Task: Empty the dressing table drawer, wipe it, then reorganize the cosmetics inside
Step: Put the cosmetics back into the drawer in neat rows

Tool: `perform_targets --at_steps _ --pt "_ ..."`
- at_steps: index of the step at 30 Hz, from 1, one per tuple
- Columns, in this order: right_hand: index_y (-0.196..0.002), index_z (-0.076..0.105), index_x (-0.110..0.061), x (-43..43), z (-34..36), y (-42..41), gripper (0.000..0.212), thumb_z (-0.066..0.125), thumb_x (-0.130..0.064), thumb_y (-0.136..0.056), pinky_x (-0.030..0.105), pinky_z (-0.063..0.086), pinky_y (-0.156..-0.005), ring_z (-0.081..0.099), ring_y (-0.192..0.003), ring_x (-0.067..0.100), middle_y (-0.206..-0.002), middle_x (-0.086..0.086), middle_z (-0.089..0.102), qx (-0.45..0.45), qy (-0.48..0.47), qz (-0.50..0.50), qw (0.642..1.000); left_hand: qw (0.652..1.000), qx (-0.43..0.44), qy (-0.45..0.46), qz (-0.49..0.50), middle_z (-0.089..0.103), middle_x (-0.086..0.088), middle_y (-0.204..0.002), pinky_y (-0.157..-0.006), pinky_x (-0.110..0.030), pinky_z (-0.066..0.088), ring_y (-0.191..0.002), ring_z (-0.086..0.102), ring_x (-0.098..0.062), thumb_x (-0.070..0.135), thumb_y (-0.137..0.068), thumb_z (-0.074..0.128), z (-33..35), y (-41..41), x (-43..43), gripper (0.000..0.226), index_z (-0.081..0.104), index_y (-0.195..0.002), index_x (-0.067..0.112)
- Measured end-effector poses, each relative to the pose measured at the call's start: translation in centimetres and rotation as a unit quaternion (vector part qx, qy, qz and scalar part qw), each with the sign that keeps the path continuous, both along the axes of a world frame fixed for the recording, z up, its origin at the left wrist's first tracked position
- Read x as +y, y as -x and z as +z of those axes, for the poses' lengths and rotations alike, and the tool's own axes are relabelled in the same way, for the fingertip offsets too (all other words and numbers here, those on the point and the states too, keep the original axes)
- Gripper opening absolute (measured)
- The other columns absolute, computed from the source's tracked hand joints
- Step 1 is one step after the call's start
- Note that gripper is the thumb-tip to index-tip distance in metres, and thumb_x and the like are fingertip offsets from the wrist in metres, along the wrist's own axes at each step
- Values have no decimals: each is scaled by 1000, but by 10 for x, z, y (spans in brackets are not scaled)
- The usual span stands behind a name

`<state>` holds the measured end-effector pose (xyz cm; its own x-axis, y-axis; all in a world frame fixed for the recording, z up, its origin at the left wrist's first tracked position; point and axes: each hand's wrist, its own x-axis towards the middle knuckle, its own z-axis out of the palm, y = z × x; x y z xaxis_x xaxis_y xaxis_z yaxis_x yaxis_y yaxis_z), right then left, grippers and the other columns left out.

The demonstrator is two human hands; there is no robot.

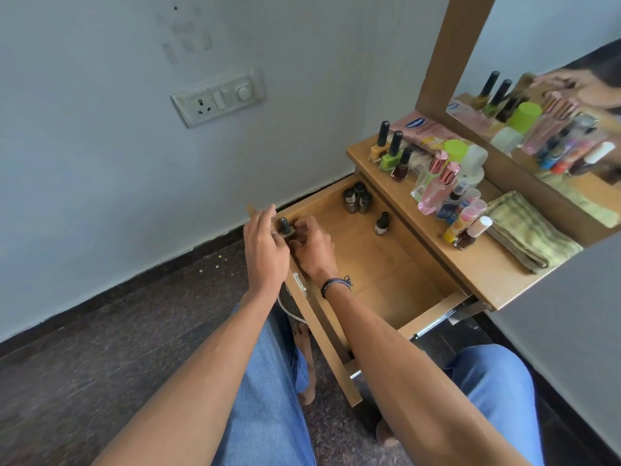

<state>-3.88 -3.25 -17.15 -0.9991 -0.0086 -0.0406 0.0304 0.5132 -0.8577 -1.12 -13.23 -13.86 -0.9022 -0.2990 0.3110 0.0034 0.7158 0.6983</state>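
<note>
Drawer first: it is pulled well out from under the worktop, and most of its wooden floor shows bare. We take that to mean the emptying is done. The wiping is probably done too, though nothing in view proves it. The folded green cloth lying at the worktop's right end fits that reading.

Beside the cloth, a row of cosmetics runs to the worktop's far corner: nail polishes, pink perfume bottles, a green-capped can, lip balms and a pink tube lying at the back. In our judgement, then, most of the putting back is yet to come.

Our hands meet at the end of the drawer's front panel nearest the wall. The left hand shows us its back, with its fingers reaching up beside the panel. We cannot tell whether they grip anything. The right hand, a dark band on its wrist, has its fingers curled in close around the foot of a small bottle.

Inside the drawer, a cluster of small dark bottles stands tight in the back corner by the wall. A lone dark bottle stands apart from it, just under the worktop's edge. Smallest is the nail polish bottle, black-capped and upright between our two hands. We cannot tell whether it rests on the drawer floor or is held just above it.
</note>
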Motion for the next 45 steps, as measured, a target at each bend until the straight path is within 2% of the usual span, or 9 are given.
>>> perform_targets --at_steps 3,6,14,17,22,27,32,39,45 --pt "-111 60 -22 14 6 -9 32 65 1 -89 38 56 -90 64 -98 12 -104 -9 65 -7 -2 -19 1000 1000 6 -2 0 61 -8 -134 -98 4 26 -129 48 -21 -18 -88 51 1 0 1 57 55 -140 5" --pt "-101 62 -27 38 11 -22 26 68 -5 -90 36 59 -86 65 -91 7 -98 -13 65 5 -19 -39 999 1000 3 -6 -3 62 -8 -133 -100 3 24 -130 48 -23 -18 -88 53 1 0 0 56 55 -139 5" --pt "-103 68 -23 100 44 -49 11 69 -16 -94 25 57 -79 65 -87 5 -99 -9 68 40 -47 -81 995 999 -25 -23 -4 49 -9 -148 -108 -36 44 -138 43 -24 -15 -92 50 11 -4 5 64 45 -149 13" --pt "-103 68 -23 113 50 -63 10 69 -17 -95 25 56 -80 64 -89 5 -101 -8 68 51 -65 -69 994 999 -12 25 -20 43 -11 -151 -106 -44 48 -139 42 -33 -11 -93 54 17 -7 5 62 43 -150 13" --pt "-100 69 -22 129 47 -86 6 69 -19 -95 23 57 -78 64 -87 3 -97 -9 68 45 -97 -46 993 995 42 43 -82 43 -4 -151 -100 -24 47 -131 48 -16 9 -95 64 50 6 39 56 47 -148 14" --pt "-97 69 -21 136 40 -96 6 68 -15 -95 21 56 -77 63 -84 2 -96 -10 67 52 -105 -60 991 976 -48 -67 -204 30 -3 -160 -114 -32 37 -145 37 -19 25 -94 70 86 61 100 75 29 -157 18" --pt "-101 68 -20 136 39 -99 7 67 -16 -96 6 46 -68 59 -80 -3 -95 -12 65 64 -110 -53 990 944 -170 -189 -210 31 -3 -161 -119 -44 30 -146 34 -23 18 -84 81 105 110 131 100 16 -160 22" --pt "-99 66 -22 138 41 -101 5 66 -19 -96 4 43 -65 59 -80 -1 -94 -15 65 73 -107 -56 990 936 -168 -203 -232 56 1 -142 -109 -45 42 -126 50 -16 14 -85 78 104 132 139 67 47 -143 24" --pt "-100 66 -23 138 42 -102 5 66 -20 -97 6 45 -65 60 -79 1 -95 -13 66 72 -102 -60 990 926 -156 -226 -259 60 5 -124 -101 -36 43 -119 54 -16 5 -81 78 107 134 149 57 55 -130 23"
